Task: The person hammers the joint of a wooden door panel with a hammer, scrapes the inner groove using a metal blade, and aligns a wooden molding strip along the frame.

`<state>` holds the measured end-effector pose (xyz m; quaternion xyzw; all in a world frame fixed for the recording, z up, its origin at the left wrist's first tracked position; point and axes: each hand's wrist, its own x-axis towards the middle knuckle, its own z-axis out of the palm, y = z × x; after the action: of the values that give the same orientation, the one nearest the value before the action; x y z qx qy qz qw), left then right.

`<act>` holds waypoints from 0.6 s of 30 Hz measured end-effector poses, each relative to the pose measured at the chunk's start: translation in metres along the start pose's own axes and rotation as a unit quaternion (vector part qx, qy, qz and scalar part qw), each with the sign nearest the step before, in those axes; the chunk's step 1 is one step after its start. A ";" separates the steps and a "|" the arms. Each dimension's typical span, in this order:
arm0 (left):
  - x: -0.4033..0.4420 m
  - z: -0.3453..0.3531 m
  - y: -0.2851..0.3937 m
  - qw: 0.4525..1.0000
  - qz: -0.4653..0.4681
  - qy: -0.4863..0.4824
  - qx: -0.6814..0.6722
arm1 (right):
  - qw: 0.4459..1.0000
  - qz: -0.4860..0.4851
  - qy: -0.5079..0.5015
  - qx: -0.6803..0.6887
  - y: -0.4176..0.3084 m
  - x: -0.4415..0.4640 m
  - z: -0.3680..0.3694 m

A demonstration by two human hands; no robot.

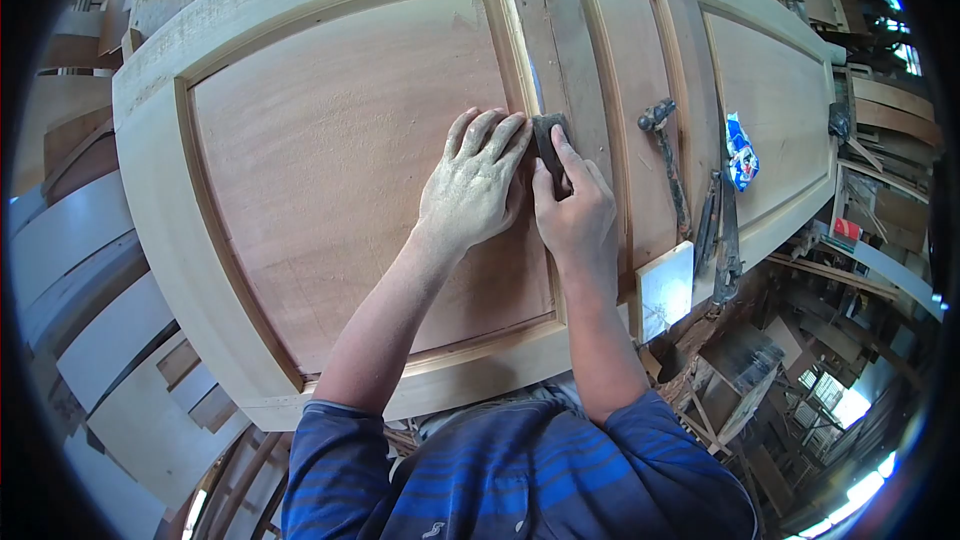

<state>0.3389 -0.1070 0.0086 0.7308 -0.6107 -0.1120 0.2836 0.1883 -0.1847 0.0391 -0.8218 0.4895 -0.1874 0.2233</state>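
A large wooden panel door (340, 140) lies flat before me. My left hand (475, 180), dusted with pale powder, rests on its big panel with fingers stretched out beside the moulding (515, 40). My right hand (580, 200) grips a dark, worn block-like tool (549, 145) against the strip at the panel's edge; its exact kind is unclear. A thin bright sliver shows just beyond the tool, and I cannot tell whether it is a blade or a reflection. The fingertips of both hands are close together.
To the right on the door lie a hammer (662, 150), a blue-and-white packet (741, 152) and long dark tools (727, 230). A white-faced square piece (665, 290) sits at the near edge. Boards (120, 340) are stacked at left, with timber and clutter at right.
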 end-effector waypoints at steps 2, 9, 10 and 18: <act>-0.001 0.000 0.001 1.000 0.002 -0.009 0.011 | 1.000 0.002 -0.001 -0.010 -0.004 0.000 -0.002; -0.001 0.003 -0.001 1.000 0.005 0.001 0.014 | 1.000 -0.009 0.000 -0.008 0.001 0.006 0.001; -0.001 0.003 -0.001 1.000 0.004 0.001 0.011 | 1.000 0.003 0.018 -0.006 0.000 0.010 0.005; 0.001 -0.001 -0.001 1.000 0.005 -0.007 -0.001 | 0.996 -0.011 0.046 0.081 0.016 0.019 0.005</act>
<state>0.3403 -0.1074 0.0095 0.7266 -0.6163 -0.1166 0.2804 0.1877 -0.2075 0.0275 -0.7970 0.4735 -0.2660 0.2644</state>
